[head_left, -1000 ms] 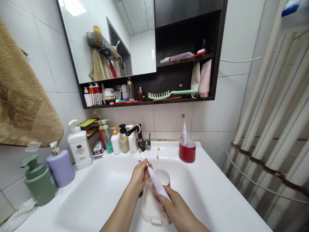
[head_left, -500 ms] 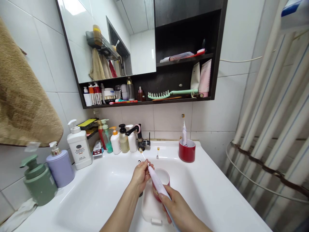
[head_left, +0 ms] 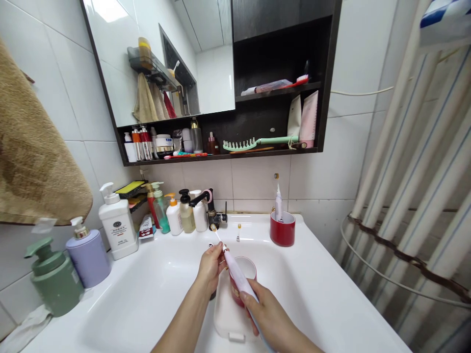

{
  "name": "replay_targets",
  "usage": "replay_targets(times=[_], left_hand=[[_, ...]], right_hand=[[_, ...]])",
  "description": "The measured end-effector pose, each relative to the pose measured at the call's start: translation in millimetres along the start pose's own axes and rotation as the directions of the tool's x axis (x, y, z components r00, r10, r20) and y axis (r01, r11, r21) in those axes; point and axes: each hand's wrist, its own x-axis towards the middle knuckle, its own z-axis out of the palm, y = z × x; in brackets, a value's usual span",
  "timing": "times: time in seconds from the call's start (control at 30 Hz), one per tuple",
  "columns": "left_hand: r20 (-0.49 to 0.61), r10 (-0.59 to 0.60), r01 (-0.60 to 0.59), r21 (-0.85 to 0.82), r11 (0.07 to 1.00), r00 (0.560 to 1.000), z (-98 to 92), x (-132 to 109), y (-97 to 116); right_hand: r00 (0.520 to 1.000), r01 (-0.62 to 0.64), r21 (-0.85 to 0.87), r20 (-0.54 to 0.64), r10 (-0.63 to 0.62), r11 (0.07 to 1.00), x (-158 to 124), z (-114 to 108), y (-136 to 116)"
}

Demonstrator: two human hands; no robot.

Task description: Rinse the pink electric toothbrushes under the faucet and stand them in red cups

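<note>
My right hand (head_left: 267, 311) is wrapped round the pale pink handle of an electric toothbrush (head_left: 236, 273), held slanting over the sink. The fingers of my left hand (head_left: 210, 267) pinch the toothbrush near its neck, just below the white brush head (head_left: 216, 232), which points up and left toward the faucet. Beneath my hands a red cup (head_left: 250, 267) with a white inside stands by a white case (head_left: 228, 323) in the basin. A separate small brush head (head_left: 239, 231) lies on the sink's back ledge.
A dark red cup (head_left: 282, 230) holding another toothbrush (head_left: 278, 201) stands at the back right. The black faucet (head_left: 211, 208) is behind my hands. Pump bottles (head_left: 173, 215) line the back left rim. A mirror cabinet (head_left: 279, 117) hangs above; pipes (head_left: 412, 162) run on the right.
The camera view has shifted slightly. Both hands keep their grip on the toothbrush, with only slight movement of the left fingers at its neck.
</note>
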Motion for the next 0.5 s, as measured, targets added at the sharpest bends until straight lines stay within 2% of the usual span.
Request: replay_targets(times=[0.2,0.5], left_hand=[[0.052,-0.025,0.024,0.033,0.999,0.998,1.1,-1.9,-0.8],[0.070,-0.058,0.054,0.067,0.996,0.996,1.4,-3.2,-0.9]], right_hand=[[1.000,-0.015,-0.021,0.003,0.015,1.000,-2.7,-0.3,-3.6],[1.000,-0.019,-0.024,-0.006,0.019,1.000,-1.0,-0.8,-2.9]])
